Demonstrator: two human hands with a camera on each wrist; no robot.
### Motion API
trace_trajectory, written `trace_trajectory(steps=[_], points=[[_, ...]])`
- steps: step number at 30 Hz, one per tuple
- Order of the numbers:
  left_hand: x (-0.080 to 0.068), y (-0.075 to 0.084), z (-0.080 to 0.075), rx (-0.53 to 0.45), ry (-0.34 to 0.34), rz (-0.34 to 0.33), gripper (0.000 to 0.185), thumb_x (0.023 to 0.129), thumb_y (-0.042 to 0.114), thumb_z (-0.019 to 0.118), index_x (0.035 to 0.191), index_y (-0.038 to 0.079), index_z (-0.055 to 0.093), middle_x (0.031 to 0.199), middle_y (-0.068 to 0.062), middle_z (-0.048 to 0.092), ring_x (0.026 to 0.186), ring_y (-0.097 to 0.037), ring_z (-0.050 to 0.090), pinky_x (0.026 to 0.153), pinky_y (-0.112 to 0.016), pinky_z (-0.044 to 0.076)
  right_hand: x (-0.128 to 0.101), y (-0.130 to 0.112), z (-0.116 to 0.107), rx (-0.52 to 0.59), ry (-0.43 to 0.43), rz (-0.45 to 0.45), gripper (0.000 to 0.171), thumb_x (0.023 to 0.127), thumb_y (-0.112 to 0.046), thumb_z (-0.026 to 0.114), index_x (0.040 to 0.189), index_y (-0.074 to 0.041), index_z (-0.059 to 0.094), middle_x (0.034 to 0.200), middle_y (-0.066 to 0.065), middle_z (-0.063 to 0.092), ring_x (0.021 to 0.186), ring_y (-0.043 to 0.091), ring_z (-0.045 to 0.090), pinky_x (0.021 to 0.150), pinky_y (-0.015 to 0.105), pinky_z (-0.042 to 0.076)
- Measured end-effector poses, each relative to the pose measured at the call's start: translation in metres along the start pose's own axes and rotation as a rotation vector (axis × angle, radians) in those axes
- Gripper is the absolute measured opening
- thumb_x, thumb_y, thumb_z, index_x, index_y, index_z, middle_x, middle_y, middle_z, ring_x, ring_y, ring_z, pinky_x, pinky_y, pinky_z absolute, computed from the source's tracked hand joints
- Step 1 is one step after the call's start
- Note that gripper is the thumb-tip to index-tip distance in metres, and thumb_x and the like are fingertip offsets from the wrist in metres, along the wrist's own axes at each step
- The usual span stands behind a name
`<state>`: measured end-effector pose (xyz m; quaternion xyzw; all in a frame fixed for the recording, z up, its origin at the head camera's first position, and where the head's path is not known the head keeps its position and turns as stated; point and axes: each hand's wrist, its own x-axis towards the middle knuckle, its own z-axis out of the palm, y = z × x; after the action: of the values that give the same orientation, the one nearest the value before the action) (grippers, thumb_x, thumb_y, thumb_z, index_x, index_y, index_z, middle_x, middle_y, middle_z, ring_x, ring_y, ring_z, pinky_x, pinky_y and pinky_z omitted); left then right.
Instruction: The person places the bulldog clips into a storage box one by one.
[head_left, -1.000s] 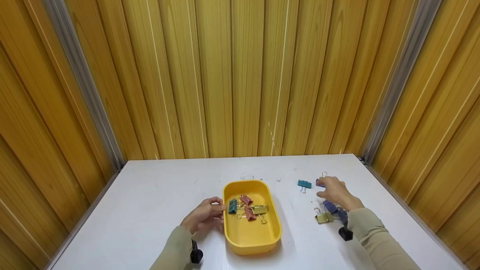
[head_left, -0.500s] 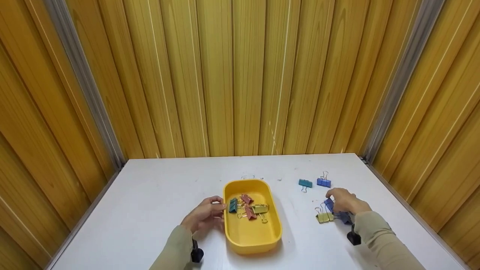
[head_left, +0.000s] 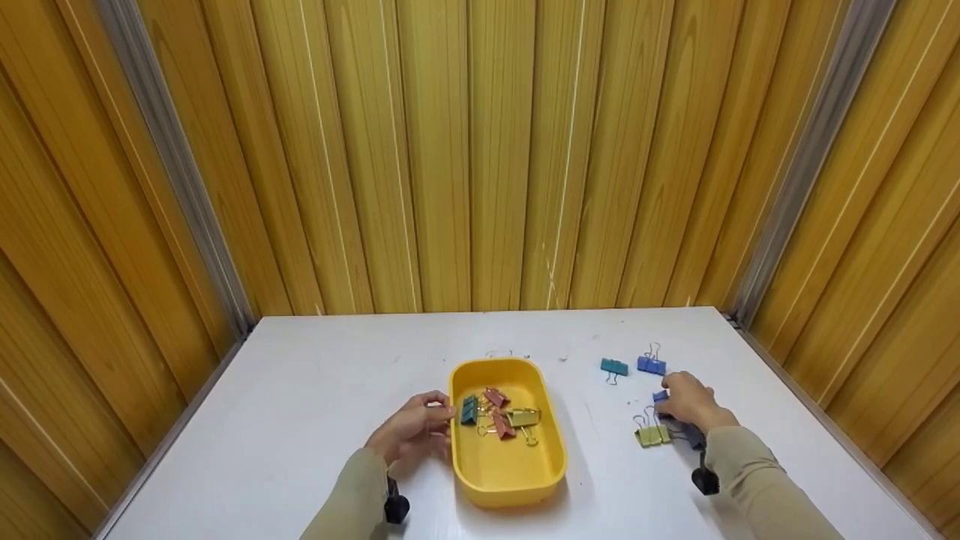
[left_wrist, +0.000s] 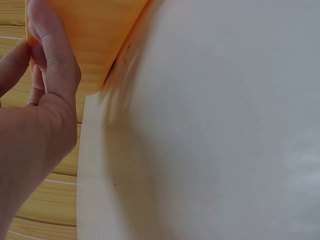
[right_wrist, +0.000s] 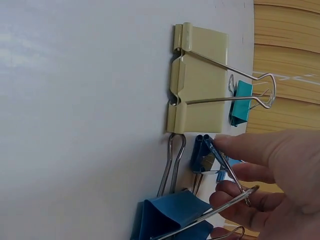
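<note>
Gripping yellow tray, left hand; right hand pinching blue clip.

White table, wood-grain walls, grey corner posts

Both forearms angle inward, the left hand gripping sideways, the right hand pinching, palm down.

Clips are blue, teal, red and pale-yellow, the tray yellow, table white, wall wood-grained.
</note>
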<state>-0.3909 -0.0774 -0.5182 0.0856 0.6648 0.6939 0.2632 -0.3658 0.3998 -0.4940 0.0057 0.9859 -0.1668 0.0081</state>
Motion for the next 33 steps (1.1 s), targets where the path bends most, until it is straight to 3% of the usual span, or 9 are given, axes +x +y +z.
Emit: trace_trajectory(steps=[4, 9, 13, 20, 25, 33], points=[[0.000, 0.000, 0.001, -0.004, 0.002, -0.009, 0.019, 0.093, 0.014, 0.061, 0.106, 0.006, 0.050, 0.092, -0.011, 0.066, 0.071, -0.014, 0.064, 0.064, -0.025, 0.057, -0.003, 0.000, -0.002, -0.026, -0.046, 0.008, 0.061, 0.076, -0.018, 0.078, 0.124, 0.011, 0.054, 0.121, 0.033, 0.052, 0.112, 0.050, 0.046, 0.093, 0.070, 0.034], [-0.001, 0.000, 0.001, -0.012, 0.006, -0.023, 0.016, 0.094, 0.014, 0.059, 0.105, 0.008, 0.050, 0.095, -0.012, 0.066, 0.072, -0.014, 0.063, 0.064, -0.025, 0.058, -0.006, 0.002, -0.004, -0.037, -0.083, -0.012, 0.060, 0.071, -0.001, 0.073, 0.126, 0.011, 0.051, 0.131, 0.036, 0.048, 0.124, 0.056, 0.040, 0.099, 0.078, 0.023], [-0.001, 0.000, 0.000, -0.011, -0.002, -0.021, 0.013, 0.094, 0.013, 0.059, 0.103, 0.009, 0.050, 0.093, -0.011, 0.066, 0.070, -0.014, 0.063, 0.062, -0.024, 0.057, -0.006, 0.004, -0.002, -0.025, -0.065, -0.024, 0.055, 0.068, 0.005, 0.069, 0.122, 0.007, 0.055, 0.130, 0.034, 0.051, 0.122, 0.053, 0.044, 0.096, 0.074, 0.030], [0.000, -0.001, 0.001, -0.035, -0.017, -0.008, 0.014, 0.093, 0.012, 0.059, 0.101, 0.009, 0.048, 0.084, -0.006, 0.064, 0.069, -0.013, 0.062, 0.063, -0.025, 0.057, -0.003, 0.004, -0.003, -0.018, -0.014, -0.044, 0.054, 0.069, 0.000, 0.074, 0.120, 0.007, 0.056, 0.122, 0.031, 0.058, 0.110, 0.047, 0.054, 0.087, 0.066, 0.037], [0.000, -0.001, 0.001, -0.051, -0.007, -0.016, 0.015, 0.093, 0.012, 0.060, 0.102, 0.009, 0.048, 0.084, -0.005, 0.062, 0.070, -0.013, 0.061, 0.063, -0.026, 0.057, 0.001, -0.003, -0.009, 0.026, -0.047, -0.009, 0.059, 0.074, -0.002, 0.072, 0.128, 0.009, 0.051, 0.124, 0.029, 0.058, 0.111, 0.044, 0.054, 0.091, 0.065, 0.037], [0.000, -0.001, 0.002, -0.032, 0.006, -0.012, 0.016, 0.092, 0.013, 0.061, 0.102, 0.009, 0.049, 0.089, -0.007, 0.063, 0.072, -0.014, 0.062, 0.064, -0.027, 0.059, 0.004, -0.018, -0.018, 0.043, -0.041, -0.040, 0.061, 0.075, -0.002, 0.073, 0.130, 0.009, 0.049, 0.127, 0.030, 0.056, 0.116, 0.046, 0.053, 0.093, 0.067, 0.037]])
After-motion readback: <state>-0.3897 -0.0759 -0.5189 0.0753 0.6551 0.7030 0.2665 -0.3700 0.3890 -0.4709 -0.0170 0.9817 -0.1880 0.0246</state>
